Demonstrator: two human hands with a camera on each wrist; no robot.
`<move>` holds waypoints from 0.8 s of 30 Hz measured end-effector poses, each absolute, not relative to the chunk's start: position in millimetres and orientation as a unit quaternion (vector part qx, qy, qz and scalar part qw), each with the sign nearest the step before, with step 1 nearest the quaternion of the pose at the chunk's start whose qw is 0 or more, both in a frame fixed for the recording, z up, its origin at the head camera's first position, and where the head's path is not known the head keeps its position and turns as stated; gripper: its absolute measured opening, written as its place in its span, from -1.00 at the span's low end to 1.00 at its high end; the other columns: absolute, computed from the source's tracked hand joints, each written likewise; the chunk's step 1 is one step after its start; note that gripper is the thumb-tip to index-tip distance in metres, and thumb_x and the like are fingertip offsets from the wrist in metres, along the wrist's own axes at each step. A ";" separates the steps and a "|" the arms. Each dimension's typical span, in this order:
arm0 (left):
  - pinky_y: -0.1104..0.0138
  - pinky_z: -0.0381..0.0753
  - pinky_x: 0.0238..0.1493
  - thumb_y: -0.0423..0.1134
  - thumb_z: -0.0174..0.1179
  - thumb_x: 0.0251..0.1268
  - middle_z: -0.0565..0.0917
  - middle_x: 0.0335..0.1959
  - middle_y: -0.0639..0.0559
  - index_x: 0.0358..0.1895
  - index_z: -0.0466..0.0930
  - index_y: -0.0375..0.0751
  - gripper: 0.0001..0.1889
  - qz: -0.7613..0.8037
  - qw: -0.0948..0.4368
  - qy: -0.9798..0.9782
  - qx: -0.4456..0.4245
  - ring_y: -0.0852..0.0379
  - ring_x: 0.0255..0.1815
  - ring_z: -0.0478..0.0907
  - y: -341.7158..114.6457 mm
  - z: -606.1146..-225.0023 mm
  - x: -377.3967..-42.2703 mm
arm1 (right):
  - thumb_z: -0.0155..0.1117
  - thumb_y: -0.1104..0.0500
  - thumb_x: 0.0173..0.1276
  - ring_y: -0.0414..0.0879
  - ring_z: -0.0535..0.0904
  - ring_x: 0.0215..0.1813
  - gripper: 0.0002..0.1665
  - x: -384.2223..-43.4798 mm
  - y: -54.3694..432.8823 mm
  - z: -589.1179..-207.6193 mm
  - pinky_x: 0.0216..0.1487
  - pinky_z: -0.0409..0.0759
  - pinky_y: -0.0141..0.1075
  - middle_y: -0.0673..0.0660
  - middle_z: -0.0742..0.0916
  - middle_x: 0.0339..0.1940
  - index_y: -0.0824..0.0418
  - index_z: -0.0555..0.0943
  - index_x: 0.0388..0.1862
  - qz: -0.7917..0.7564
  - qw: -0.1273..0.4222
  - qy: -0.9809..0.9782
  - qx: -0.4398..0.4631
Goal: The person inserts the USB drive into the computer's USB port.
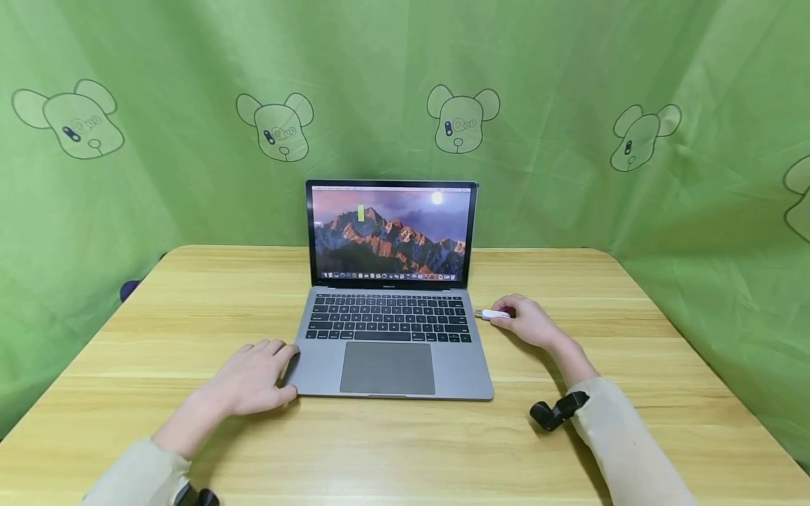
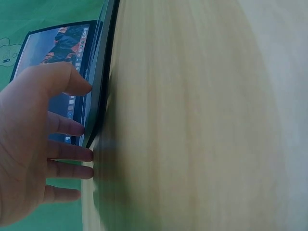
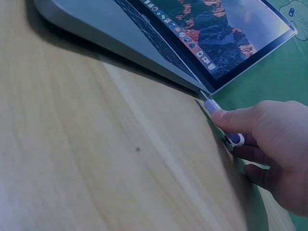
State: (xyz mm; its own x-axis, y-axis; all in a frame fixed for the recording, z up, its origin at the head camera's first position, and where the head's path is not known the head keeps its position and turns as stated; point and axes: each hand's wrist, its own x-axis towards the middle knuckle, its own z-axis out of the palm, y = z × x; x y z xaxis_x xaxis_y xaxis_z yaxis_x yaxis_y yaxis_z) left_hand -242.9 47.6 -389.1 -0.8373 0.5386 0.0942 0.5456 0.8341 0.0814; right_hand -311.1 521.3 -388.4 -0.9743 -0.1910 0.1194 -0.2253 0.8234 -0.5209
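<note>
**Delicate Work at the Edge, Seemingly Unfinished**

A green curtain (image 1: 380, 42) printed with cartoon animal heads, 4 of them shown whole, hangs beyond both hands. Beneath the hands stretches a wood-grain table (image 1: 405, 450). Between them sits a gray laptop (image 1: 387, 318), its lid raised and its screen lit with a mountain picture.

2 pale sleeves (image 1: 623, 443) reach in, a black device (image 1: 544, 416) showing near the right wrist. The left hand (image 1: 253, 379), its fingers straight and spread, lies at the laptop's near left corner, the thumb at the front edge; it appears to steady the machine. The right hand (image 1: 528, 322) pinches a white stick (image 1: 495, 315) between thumb and fingers, just beyond the laptop's right side.

Smallest of all, the stick's metal plug (image 1: 479, 313) points away from the right hand, toward the laptop's side. Lining up looks done; with metal showing, seating the plug and letting go appear to be left. Whether the tip is partly in a port, merely touching or just short cannot be told.
</note>
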 end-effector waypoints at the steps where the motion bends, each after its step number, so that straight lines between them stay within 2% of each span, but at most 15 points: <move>1: -0.04 0.39 0.10 0.07 0.15 0.01 0.50 0.07 -0.25 0.18 0.39 -0.38 -0.29 -0.052 0.033 -0.957 -0.284 -0.18 0.09 0.42 47.6 -389.1 -242.9 | 0.25 0.20 0.26 0.07 0.43 -0.20 -0.81 -310.8 521.2 -388.3 -0.10 0.41 -0.06 0.18 0.59 -0.28 0.32 0.58 -0.23 0.276 0.030 -0.955 0.110; 11: -0.02 0.42 0.06 0.07 0.15 0.01 0.51 0.05 -0.23 0.17 0.41 -0.37 -0.30 -0.045 0.038 -0.956 -0.286 -0.16 0.06 0.44 47.6 -389.2 -243.0 | 0.27 0.21 0.25 0.01 0.42 -0.23 -0.83 -311.3 522.6 -390.5 -0.16 0.38 -0.15 0.15 0.59 -0.30 0.30 0.59 -0.24 0.282 0.031 -0.952 0.117; 24: -0.03 0.40 0.09 0.07 0.15 0.01 0.50 0.06 -0.23 0.18 0.40 -0.36 -0.30 -0.045 0.036 -0.957 -0.286 -0.17 0.07 0.43 47.0 -390.0 -243.9 | 0.27 0.19 0.25 0.02 0.43 -0.22 -0.77 -311.4 522.8 -390.0 -0.14 0.40 -0.14 0.17 0.59 -0.27 0.32 0.58 -0.20 0.296 0.029 -0.948 0.116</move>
